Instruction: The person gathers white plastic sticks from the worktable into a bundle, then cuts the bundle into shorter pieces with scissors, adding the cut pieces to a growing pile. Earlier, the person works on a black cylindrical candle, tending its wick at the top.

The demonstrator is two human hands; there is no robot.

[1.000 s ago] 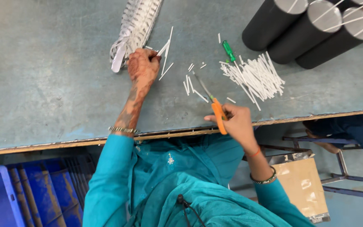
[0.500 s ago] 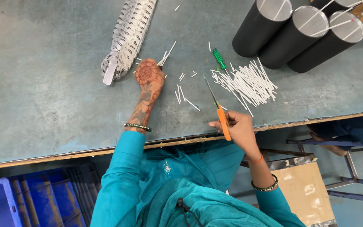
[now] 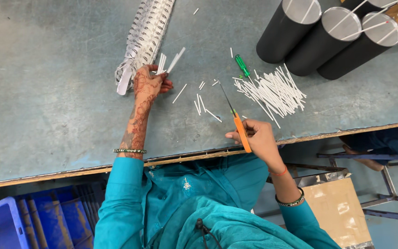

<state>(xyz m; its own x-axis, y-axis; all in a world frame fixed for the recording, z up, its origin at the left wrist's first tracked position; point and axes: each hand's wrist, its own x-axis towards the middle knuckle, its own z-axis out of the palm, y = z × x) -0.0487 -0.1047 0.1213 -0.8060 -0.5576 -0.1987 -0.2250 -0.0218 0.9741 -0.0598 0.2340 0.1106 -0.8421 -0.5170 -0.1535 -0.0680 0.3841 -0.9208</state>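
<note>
Scissors (image 3: pixel 236 121) with orange handles sit in the right hand (image 3: pixel 254 138), near the table's front edge; the fingers are curled shut around the handles, and the thin blades point up and away across the grey table (image 3: pixel 47 92). Just past the blade tips lie a few short white cut pieces (image 3: pixel 203 103), loose and apart from one another. To the left, the left hand (image 3: pixel 148 85) rests on the table with its fingers pinched closed on a small bunch of white sticks (image 3: pixel 167 62), which fan out beyond the fingertips. Touching that hand on its far side is a long patterned paper roll (image 3: pixel 143 39), lying tilted, running towards the table's far edge. To the right of the scissors a loose heap of longer white sticks (image 3: pixel 272 90) spreads out, with a green-handled screwdriver (image 3: pixel 242 65) lying at its far left side. Beyond the heap stand three black tubes (image 3: pixel 328 41) with grey tops, side by side. Below the table edge, at the near left, is a blue crate (image 3: pixel 1 226).
</note>
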